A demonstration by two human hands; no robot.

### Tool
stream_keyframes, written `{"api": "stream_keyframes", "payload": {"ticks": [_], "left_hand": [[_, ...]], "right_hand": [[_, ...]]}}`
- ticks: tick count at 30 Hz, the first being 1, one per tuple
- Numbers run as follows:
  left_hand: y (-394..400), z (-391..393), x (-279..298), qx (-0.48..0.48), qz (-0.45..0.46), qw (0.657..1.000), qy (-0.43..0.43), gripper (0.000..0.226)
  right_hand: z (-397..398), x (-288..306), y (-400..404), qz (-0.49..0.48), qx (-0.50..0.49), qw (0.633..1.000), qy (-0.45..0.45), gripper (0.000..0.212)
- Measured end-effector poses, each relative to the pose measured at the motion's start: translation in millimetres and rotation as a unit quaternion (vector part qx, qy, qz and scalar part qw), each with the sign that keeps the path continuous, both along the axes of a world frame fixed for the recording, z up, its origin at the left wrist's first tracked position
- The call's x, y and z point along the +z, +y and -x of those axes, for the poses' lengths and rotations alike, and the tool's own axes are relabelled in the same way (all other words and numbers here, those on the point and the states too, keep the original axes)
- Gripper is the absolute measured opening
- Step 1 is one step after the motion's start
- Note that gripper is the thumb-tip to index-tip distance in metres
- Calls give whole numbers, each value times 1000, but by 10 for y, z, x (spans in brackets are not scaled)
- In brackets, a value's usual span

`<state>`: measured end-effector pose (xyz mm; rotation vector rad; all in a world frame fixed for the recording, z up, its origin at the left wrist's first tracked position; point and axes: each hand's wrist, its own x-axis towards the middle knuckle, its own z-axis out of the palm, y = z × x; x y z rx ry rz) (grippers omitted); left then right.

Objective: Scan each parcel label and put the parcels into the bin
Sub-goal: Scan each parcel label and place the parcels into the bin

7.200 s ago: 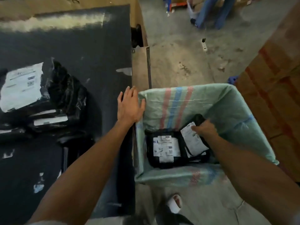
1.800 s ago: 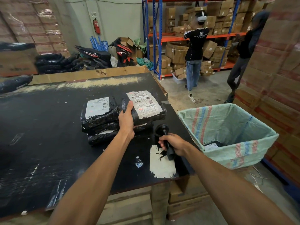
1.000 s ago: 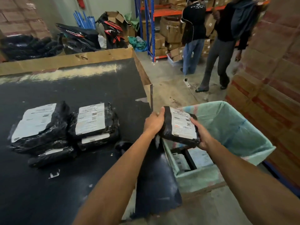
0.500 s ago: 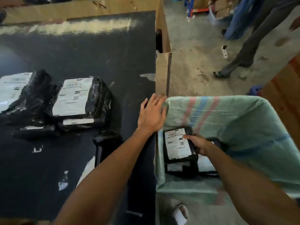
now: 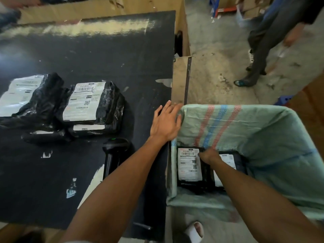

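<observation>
A green woven sack bin [image 5: 263, 134] stands right of the black table [image 5: 87, 55]. At its bottom lies a black parcel with a white label [image 5: 188, 165], label up. My right hand [image 5: 208, 156] reaches into the bin, fingers curled on that parcel's upper right edge. Under my right forearm a second labelled parcel [image 5: 228, 158] lies partly hidden. My left hand [image 5: 165, 122] rests flat and open on the table's right edge, beside the bin's rim. Two stacks of black parcels [image 5: 85, 102] [image 5: 22, 95] lie on the table at the left. The black scanner [image 5: 114, 149] lies on the table near my left forearm.
A cardboard flap [image 5: 180, 79] stands between the table and the bin's far corner. Another person's legs [image 5: 259, 46] are on the concrete floor at the upper right. My sandalled foot [image 5: 194, 230] shows below the bin.
The parcel went from both hands above the bin down to its bottom, carried by my right hand. My left hand came off it and settled on the table edge.
</observation>
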<state>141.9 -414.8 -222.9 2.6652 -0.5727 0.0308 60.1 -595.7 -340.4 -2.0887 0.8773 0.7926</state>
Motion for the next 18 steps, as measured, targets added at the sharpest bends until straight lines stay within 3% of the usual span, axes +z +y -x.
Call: {"api": "stream_keyframes", "payload": {"ticks": [4,8,10,15,18], "left_hand": [[14,-34,73,-20,-25,998,53,50],[17,-118,464,-55,-14,970,235,51],[48,-100,705,-44,25,962,267,40],[468,163,1132,-3,163,979,125,23],[962,321,1235,-1,256,965,64,16]], "right_hand": [[36,305,101,6,32,993,-112,47],[140,724,316,-29,34,979,-199,37],[175,918,428,-50,19,968,-244,38],[304,1381,919,-52,-11,925,-377,31],[424,1612,1315,-50,-14,906,-421,30]]}}
